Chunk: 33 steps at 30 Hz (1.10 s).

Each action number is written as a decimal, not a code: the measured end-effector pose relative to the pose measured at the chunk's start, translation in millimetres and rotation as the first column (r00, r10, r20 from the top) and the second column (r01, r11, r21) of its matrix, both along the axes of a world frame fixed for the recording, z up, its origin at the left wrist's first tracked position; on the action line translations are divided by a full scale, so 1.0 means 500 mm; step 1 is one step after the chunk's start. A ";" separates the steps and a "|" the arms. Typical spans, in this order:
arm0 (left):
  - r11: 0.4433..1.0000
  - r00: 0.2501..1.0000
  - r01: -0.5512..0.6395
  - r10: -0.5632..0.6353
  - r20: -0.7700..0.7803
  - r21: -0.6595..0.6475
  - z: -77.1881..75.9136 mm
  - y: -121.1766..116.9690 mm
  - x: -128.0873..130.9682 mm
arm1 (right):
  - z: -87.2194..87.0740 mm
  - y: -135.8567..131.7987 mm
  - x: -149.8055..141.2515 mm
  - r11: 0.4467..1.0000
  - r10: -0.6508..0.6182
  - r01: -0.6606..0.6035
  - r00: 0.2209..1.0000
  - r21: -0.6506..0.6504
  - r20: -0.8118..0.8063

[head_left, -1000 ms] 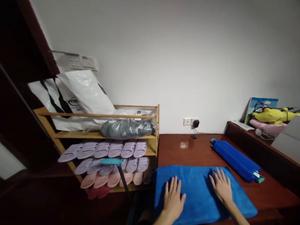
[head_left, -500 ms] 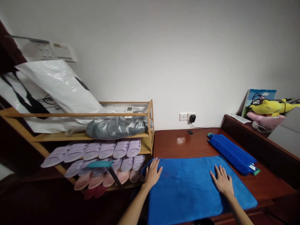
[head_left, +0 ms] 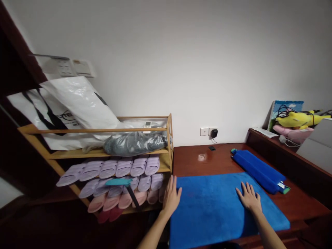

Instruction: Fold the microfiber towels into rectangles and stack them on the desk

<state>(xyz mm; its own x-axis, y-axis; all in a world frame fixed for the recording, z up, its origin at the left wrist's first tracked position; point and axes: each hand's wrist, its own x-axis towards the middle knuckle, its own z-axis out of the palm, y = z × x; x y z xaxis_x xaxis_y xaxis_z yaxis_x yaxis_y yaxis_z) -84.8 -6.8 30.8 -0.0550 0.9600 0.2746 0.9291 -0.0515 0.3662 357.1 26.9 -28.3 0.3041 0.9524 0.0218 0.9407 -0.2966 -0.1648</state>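
A blue cloth (head_left: 212,211) with a plush look lies spread flat over the front of a reddish-brown wooden table (head_left: 186,159). At the cloth's left edge is my left hand (head_left: 171,197), its fingers stretched out and held close together, thumb apart. My right hand (head_left: 250,197) rests on the right part of the cloth, palm down with fingers spread. Beyond it, to the right, a folded blue umbrella-like bundle (head_left: 259,170) with a white tag and green ends lies on the table and meets the cloth's far right edge.
Left of the table stands a wooden shoe rack (head_left: 169,138) with rows of lilac slippers (head_left: 116,168) and pink ones. White bags (head_left: 80,103) and a plastic-wrapped dark bundle (head_left: 135,142) fill its top. A black plug (head_left: 214,133) sits in the wall. A yellow plush toy (head_left: 298,118) lies on the right ledge.
The blue cloth's left corner, which stuck out past my left hand, no longer shows there. My left hand has turned more edge-on. My view has shifted slightly left.
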 end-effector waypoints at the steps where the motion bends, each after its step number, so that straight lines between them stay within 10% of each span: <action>1: 0.997 0.997 0.065 -0.063 -0.048 0.038 0.011 -0.015 0.013 | 0.001 0.006 0.004 1.000 -0.002 0.001 1.000 -0.019 -0.019; 14: 0.988 0.971 0.085 -0.110 -0.212 -0.126 -0.029 -0.032 0.013 | -0.025 -0.026 0.143 0.983 0.163 -0.161 0.987 0.091 -0.008; 33: 0.973 0.951 0.150 -0.191 -0.243 -0.175 -0.008 0.049 0.107 | -0.046 0.015 0.246 0.998 -0.007 0.006 1.000 0.062 0.025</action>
<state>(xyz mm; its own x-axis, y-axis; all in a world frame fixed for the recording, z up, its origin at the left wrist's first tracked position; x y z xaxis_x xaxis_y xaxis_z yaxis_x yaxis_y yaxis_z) -31.5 17.9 26.6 0.1662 0.9802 0.1076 0.9748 -0.1798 0.1323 480.0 34.2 -51.3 0.3090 0.9469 0.0884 0.9428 -0.2928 -0.1595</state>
